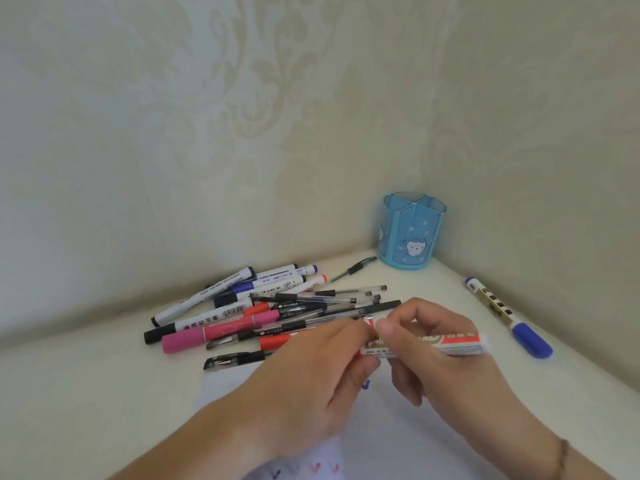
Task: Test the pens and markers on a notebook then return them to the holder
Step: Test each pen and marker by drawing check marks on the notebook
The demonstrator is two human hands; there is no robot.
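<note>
A red-and-white marker (446, 344) lies level between both hands, above a white notebook page (398, 427). The right hand (436, 348) curls around its barrel; the left hand (311, 372) pinches its left end with thumb and fingertips. Just beyond the left hand sits a loose pile of smooth plastic pens and markers (263, 306). Farther back, beyond the right hand, stands a round translucent blue holder (410, 233). A blue-capped marker (505, 315) lies to the right.
</note>
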